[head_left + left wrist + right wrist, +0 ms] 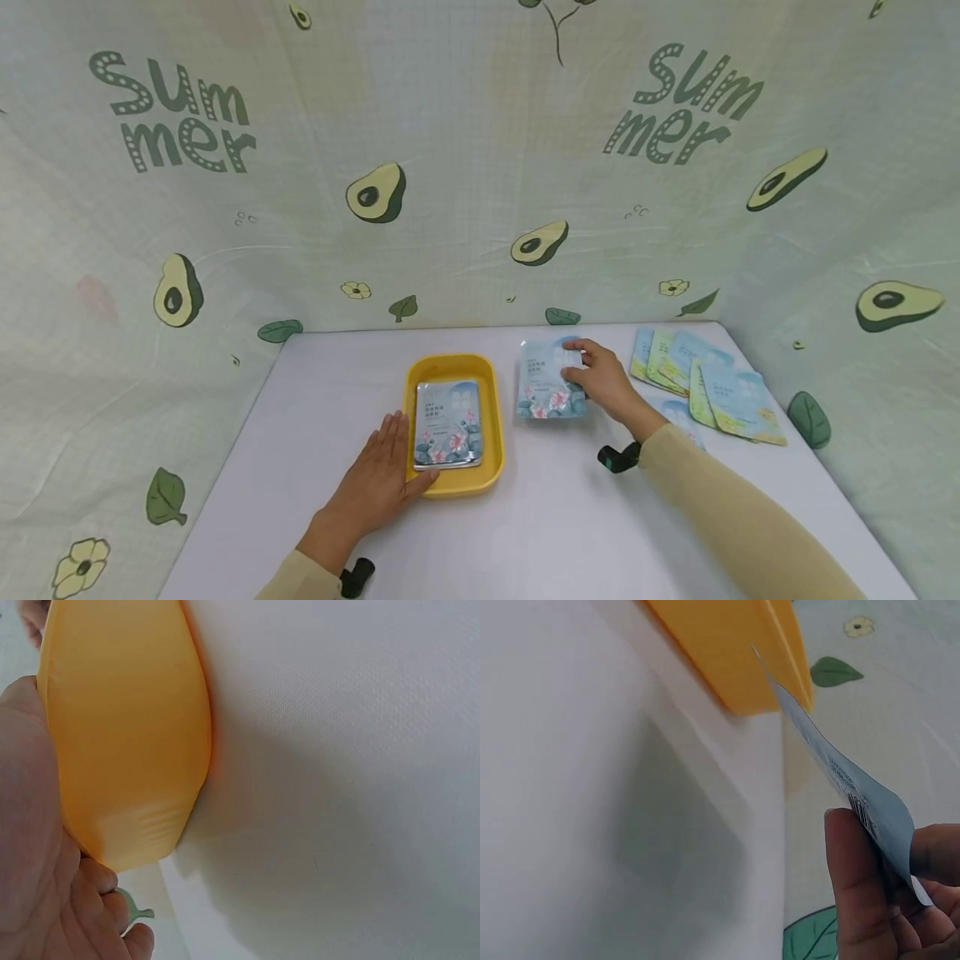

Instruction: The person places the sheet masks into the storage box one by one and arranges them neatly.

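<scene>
A yellow tray (491, 467) stands on the white table, with silver-blue flower-printed sachets (442, 421) stacked in it. My left hand (382, 475) rests along the tray's left side, fingers straight and thumb at the near rim; the left wrist view shows its fingers (101, 907) against the tray wall. To the right of the tray, my right hand (603, 379) pinches a blue sachet (542, 379) by its right edge. In the right wrist view that sachet (840, 769) is held above the table between thumb and fingers, its barcoded back showing.
Several blue and green sachets (738, 400) lie fanned out at the table's right side. Another blue sachet (678, 417) is partly hidden under my right forearm. A cloth (465, 275) printed with avocados hangs behind the table (330, 375).
</scene>
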